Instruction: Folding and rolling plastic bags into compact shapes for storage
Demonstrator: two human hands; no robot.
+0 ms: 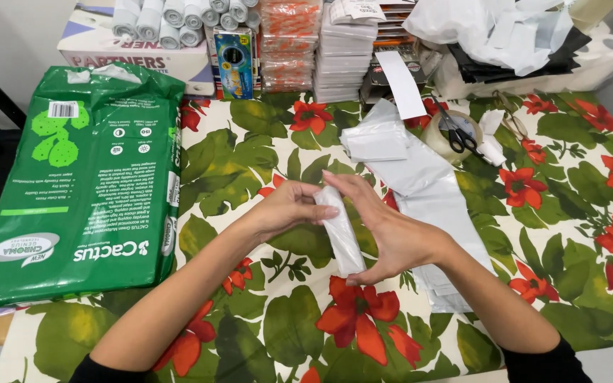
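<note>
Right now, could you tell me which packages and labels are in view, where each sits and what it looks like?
Green paper pack: left, lying flat, large, white print.
Cardboard box: far left, white and pink.
Small blue packet: upright, back centre.
Wrapped white stacks: back centre.
White rolled packet: between left hand and right hand.

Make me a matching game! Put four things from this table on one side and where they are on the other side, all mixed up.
Things:
1. white roll
2. big green package
3. black scissors
4. flat grey bags

Places:
A. lying on the tape roll
B. at the table's left edge
C. between the left hand and right hand
D. spread on the flowered cloth, right of the hands

Pairs: 1-C, 2-B, 3-A, 4-D
</note>
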